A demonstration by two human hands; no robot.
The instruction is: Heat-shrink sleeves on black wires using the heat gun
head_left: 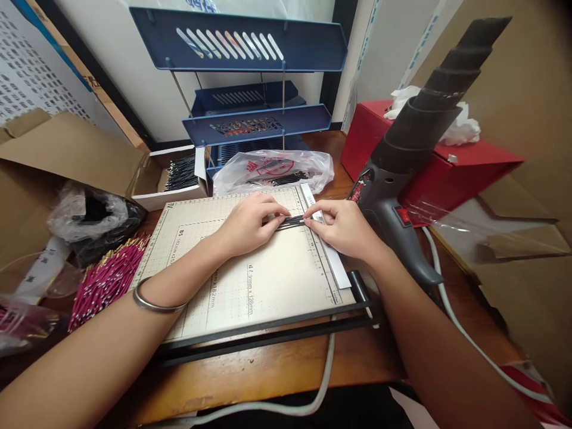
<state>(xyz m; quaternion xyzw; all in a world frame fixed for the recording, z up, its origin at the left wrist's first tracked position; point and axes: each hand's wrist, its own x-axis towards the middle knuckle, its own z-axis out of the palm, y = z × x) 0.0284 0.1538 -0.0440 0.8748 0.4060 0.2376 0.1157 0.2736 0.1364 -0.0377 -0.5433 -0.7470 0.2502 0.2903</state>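
Several thin black wires (292, 221) lie side by side over a cream paper-trimmer board (232, 256) printed with grid lines and paper sizes. My left hand (252, 223) rests on the board and pinches the wires near their left ends. At the board's right edge, my right hand (342, 226) pinches the other ends between thumb and forefinger. A white strip (335, 268) runs along that edge, partly beneath my right hand. The wire tips are hidden by my fingers.
A heat gun (402, 173) stands right, before a red box (469, 161). Left lie magenta wires (107, 280) and a cardboard box (67, 155). Behind are a white box (172, 193) of black wires, a plastic bag (272, 167) and a blue rack (250, 44). A cable (328, 363) hangs in front.
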